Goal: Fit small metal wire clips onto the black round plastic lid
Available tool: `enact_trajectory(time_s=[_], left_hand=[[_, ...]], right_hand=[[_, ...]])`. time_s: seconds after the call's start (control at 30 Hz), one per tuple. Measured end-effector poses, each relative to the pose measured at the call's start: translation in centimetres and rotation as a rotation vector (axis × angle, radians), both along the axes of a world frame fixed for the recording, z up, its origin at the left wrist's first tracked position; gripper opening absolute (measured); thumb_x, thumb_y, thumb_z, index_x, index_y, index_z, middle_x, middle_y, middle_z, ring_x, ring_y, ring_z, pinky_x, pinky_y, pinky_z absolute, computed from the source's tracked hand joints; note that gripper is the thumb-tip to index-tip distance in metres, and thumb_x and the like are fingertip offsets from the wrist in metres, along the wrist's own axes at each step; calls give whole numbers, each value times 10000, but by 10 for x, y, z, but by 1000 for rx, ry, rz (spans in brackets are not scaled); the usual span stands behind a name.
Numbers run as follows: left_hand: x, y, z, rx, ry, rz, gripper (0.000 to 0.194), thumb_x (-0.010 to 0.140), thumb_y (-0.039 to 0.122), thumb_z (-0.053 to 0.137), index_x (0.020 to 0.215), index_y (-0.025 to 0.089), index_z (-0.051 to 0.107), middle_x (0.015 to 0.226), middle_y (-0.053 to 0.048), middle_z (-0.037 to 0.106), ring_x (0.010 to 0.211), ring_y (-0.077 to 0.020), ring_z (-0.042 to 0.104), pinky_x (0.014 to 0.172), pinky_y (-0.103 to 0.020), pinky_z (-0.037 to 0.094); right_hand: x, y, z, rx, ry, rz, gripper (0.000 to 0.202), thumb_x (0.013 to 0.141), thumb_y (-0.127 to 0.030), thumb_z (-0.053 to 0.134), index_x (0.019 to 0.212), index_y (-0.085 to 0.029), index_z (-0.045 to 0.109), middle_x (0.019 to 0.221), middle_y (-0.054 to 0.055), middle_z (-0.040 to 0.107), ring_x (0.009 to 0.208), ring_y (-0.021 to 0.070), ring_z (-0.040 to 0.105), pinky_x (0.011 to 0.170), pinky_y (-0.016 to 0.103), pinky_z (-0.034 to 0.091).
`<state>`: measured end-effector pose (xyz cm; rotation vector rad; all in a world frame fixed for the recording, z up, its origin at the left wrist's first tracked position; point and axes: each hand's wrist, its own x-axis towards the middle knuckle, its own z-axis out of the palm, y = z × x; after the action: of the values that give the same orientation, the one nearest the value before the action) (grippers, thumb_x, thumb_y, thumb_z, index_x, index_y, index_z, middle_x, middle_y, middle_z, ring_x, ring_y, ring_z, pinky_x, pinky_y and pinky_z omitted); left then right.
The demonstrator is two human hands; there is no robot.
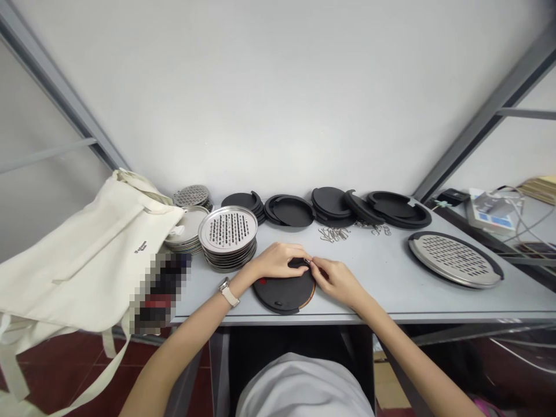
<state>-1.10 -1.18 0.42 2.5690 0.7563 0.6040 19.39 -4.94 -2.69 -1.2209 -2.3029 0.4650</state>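
Observation:
A round black plastic disc lies at the table's front edge, with a red mark on its left side and a copper-coloured strip along its right rim. My left hand reaches over its far edge, thumb and fingers closed. My right hand pinches at the far right rim. Between the two sets of fingertips a small shiny metal hook shows, mostly covered. Just behind the hands is a loose pile of small metal hooks.
Stacked metal grater discs stand at the left, beside a cream canvas bag. Black round covers line the wall. At the right, a perforated metal disc sits in a black holder. Grey frame posts flank the table.

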Motion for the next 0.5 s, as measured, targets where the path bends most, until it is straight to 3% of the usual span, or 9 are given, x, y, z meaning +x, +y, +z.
enact_trajectory(time_s=[0.5], left_hand=[[1, 1, 0, -59, -55, 17, 297, 794, 214, 620, 1088, 201, 663, 991, -28, 675, 758, -124, 596, 708, -220, 449]], right_hand=[[-1, 0, -1, 37, -8, -43, 278, 948, -289, 347, 718, -210, 483, 613, 2, 590, 482, 127, 490, 523, 237, 325]])
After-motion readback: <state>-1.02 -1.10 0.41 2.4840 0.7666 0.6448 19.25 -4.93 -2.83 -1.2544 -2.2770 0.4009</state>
